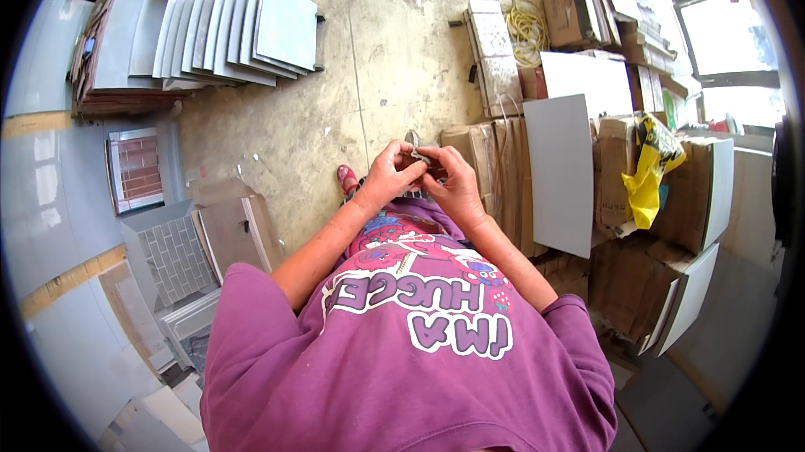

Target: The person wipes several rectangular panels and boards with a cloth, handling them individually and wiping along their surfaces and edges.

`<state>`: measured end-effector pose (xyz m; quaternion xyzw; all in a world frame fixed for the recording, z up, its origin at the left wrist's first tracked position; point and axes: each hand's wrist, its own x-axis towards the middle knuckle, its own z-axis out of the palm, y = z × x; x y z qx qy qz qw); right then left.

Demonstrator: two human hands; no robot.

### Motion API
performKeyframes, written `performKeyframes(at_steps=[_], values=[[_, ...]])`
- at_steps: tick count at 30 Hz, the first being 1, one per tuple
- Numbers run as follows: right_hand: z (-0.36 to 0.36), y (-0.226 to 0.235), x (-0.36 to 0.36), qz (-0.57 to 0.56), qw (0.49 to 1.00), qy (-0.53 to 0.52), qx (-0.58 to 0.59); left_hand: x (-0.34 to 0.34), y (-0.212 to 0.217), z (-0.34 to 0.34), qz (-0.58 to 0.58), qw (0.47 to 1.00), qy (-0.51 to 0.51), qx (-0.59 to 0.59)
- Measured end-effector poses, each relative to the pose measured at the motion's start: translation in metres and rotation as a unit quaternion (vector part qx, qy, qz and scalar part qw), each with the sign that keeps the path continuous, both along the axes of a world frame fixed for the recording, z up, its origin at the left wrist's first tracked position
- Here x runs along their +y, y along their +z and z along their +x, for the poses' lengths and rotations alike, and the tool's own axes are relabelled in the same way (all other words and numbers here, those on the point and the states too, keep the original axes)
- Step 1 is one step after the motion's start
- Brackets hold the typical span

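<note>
In front of my waist, my left hand (391, 175) and my right hand (455, 184) meet with their fingers bent inward. Between the fingertips they pinch a small greyish piece (420, 157), too small and too covered to name. Both hands are closed on it, and the thumbs point toward each other. Just beyond the fingers a pale tip (412, 138) shows; I cannot tell whether it belongs to the same piece.
Stacked cardboard boxes (471, 150) and a large grey tile (559, 175) stand close on my right. A yellow bag (650, 175) hangs over boxes farther right. A yellow hose (527, 28) lies coiled ahead. Leaning tiles (285, 24) fill the far left; concrete floor (335, 58) lies between.
</note>
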<state>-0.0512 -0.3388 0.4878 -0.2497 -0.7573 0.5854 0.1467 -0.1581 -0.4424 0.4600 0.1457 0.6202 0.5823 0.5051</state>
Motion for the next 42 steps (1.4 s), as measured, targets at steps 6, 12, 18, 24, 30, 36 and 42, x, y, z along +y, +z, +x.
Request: performKeyframes(at_steps=[6, 12, 18, 24, 30, 36, 42], values=[[-0.037, 0.002, -0.023, -0.010, 0.999, 0.047, -0.021, -0.029, 0.004, -0.030, 0.028, 0.997, 0.071, -0.017], [-0.087, 0.018, -0.054, 0.037, 0.995, 0.092, -0.014, -0.066, 0.000, -0.071, 0.067, 0.990, 0.118, -0.042], [-0.136, 0.026, -0.092, 0.044, 0.990, 0.131, 0.011, -0.108, 0.015, -0.115, 0.096, 0.981, 0.161, -0.044], [-0.182, 0.031, -0.132, 0.038, 0.985, 0.171, 0.006, -0.159, 0.019, -0.155, 0.078, 0.981, 0.169, -0.047], [-0.218, 0.027, -0.167, -0.051, 0.983, 0.177, -0.001, -0.193, 0.021, -0.185, 0.078, 0.970, 0.225, -0.038], [-0.241, 0.016, -0.170, -0.117, 0.972, 0.199, -0.044, -0.202, 0.006, -0.200, 0.086, 0.962, 0.256, -0.046], [-0.276, 0.013, -0.146, -0.117, 0.969, 0.212, -0.053, -0.182, 0.008, -0.229, 0.078, 0.959, 0.264, -0.069]])
